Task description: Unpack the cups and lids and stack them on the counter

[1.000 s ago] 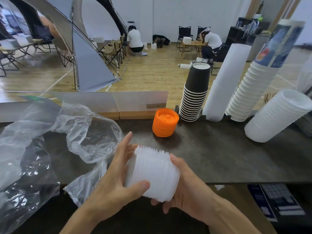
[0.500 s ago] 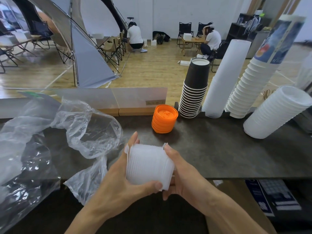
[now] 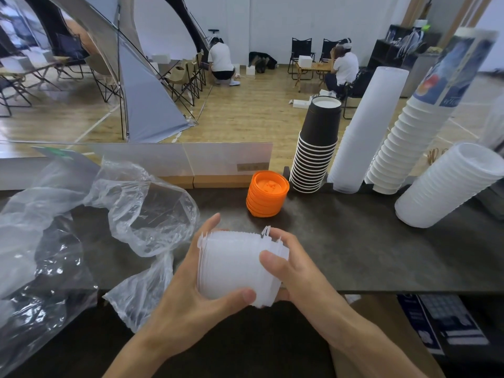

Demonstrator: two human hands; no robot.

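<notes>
1. Both hands on one stack of white lids (image 3: 234,264), held on its side above the near edge of the dark counter (image 3: 341,249).
2. Left hand (image 3: 188,301) cups the stack from the left/underside: thumb across the front, fingers behind, index tip sticking up past the top edge. Closed around it, firm grip.
3. Right hand (image 3: 294,271) clamps the right end: thumb pressed on the front face, fingers curled round the back and under. Also closed on the stack.
4. Lids look translucent white w/ small tabs poking up at both ends; a few at the right end sit slightly fanned out.
5. Orange lids (image 3: 267,193) stacked upright on the counter, just beyond the hands, apart from them.
6. Behind that, black cups (image 3: 316,156) nested in a leaning stack, touching or nearly touching the orange pile, can't tell which.
7. Right of those: tall white sleeve (image 3: 365,132) of cups, then ribbed white cups (image 3: 403,154) w/ a printed wrapper on top, both leaning.
8. Far right: frosted cup stack (image 3: 447,184) lying tilted on the counter.
9. Left side: crumpled clear plastic bags (image 3: 114,208) spread over the counter, one edge hanging off just beside the left wrist.
10. Bg: wood floor, tent, folding chairs, 2 ppl in white shirts.
</notes>
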